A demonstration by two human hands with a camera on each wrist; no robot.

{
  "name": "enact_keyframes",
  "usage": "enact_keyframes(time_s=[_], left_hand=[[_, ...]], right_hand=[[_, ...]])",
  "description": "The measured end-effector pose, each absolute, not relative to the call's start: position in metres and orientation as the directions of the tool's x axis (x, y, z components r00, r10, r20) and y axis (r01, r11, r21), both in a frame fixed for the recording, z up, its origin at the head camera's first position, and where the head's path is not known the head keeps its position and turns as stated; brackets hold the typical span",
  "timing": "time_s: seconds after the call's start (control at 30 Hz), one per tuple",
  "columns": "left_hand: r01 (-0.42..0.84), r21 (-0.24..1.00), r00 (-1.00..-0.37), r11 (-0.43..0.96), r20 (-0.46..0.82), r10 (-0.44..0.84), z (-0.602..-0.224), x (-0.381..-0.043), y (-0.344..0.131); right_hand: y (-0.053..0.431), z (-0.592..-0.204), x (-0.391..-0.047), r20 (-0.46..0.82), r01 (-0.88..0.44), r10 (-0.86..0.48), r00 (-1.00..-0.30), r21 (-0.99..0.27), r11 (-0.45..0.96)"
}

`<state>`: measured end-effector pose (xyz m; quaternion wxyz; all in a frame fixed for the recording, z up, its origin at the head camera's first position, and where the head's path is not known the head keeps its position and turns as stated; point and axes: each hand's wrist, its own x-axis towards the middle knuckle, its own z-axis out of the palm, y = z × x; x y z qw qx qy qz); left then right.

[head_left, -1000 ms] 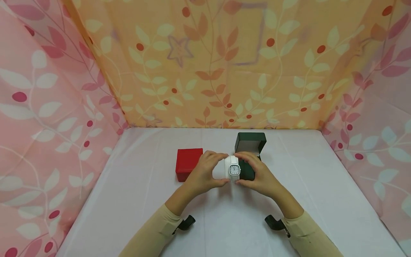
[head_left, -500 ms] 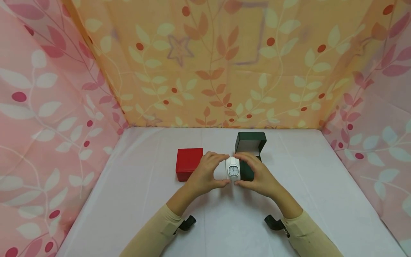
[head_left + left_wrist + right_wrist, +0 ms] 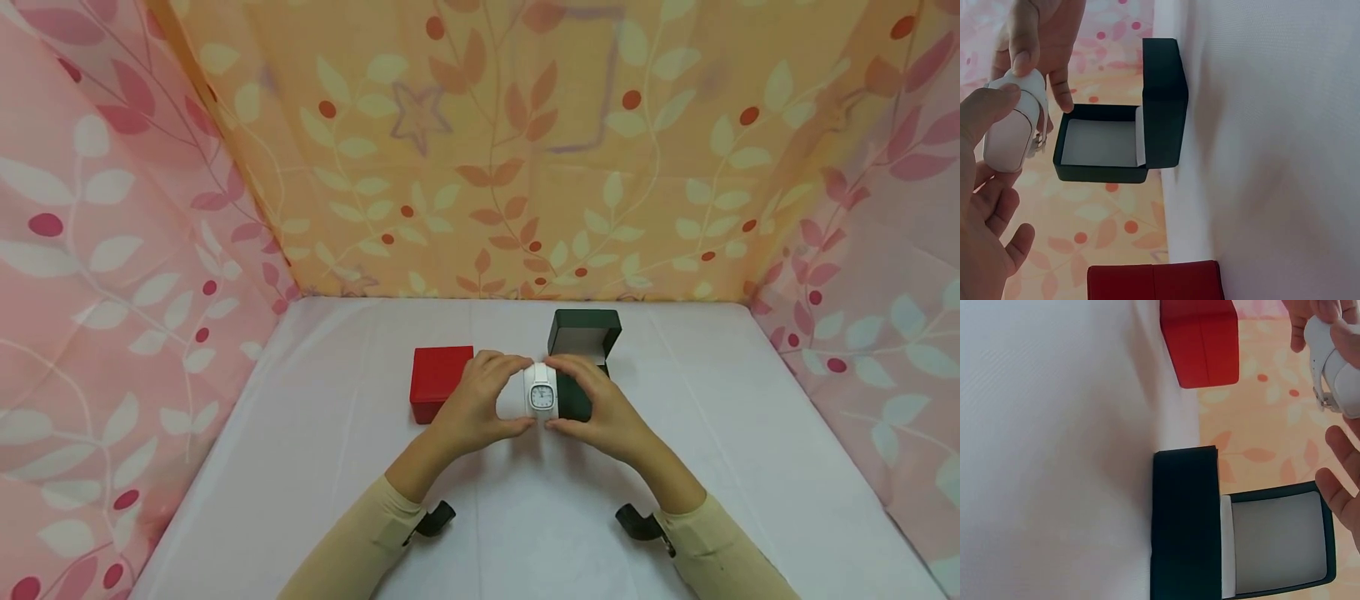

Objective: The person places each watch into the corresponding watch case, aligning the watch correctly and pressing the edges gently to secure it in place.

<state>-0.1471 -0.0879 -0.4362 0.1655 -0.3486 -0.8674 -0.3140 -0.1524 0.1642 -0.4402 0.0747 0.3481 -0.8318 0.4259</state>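
Note:
A white wristwatch (image 3: 542,396), square-faced with a white strap, is wrapped round a white cushion (image 3: 1005,142). My left hand (image 3: 480,404) pinches the cushion's left side between thumb and fingers. From the right, my right hand (image 3: 606,410) grips the same piece, so both hands hold it above the table with the dial facing me. The strap's buckle (image 3: 1329,400) shows on the back in the right wrist view. Behind the right hand stands a dark green watch box (image 3: 585,320), lid raised, its pale inside bare in the left wrist view.
To the left of the hands a closed red box (image 3: 441,375) sits on the white tablecloth (image 3: 300,433), partly covered by the left hand. Patterned cloth walls (image 3: 495,150) enclose the table at the back and both sides. A dark wrist camera (image 3: 437,518) is strapped to each sleeve.
The watch on its cushion has turned slightly, its dial shifting a little to the left. Both hands keep their grip and nearly the same place; the two boxes have not moved.

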Motion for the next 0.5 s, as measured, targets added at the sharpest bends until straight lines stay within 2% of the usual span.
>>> enact_keyframes(time_s=[0.13,0.37,0.5], left_hand=[[0.699,0.431,-0.711,0.57,0.503,0.491,-0.4375,-0.147,-0.088],[0.706,0.409,-0.701,0.578,0.521,0.487,-0.4402,-0.1479,-0.0879],[0.708,0.411,-0.698,0.574,0.528,0.484,-0.4411,-0.1477,-0.0865]], right_hand=[[0.163,-0.4391,-0.1502,0.416,-0.635,-0.513,-0.751,-0.668,0.388],[0.1598,-0.4369,-0.1484,0.433,-0.662,-0.553,-0.712,-0.676,0.323],[0.1587,-0.436,-0.1468,0.426,-0.655,-0.546,-0.721,-0.677,0.336]])
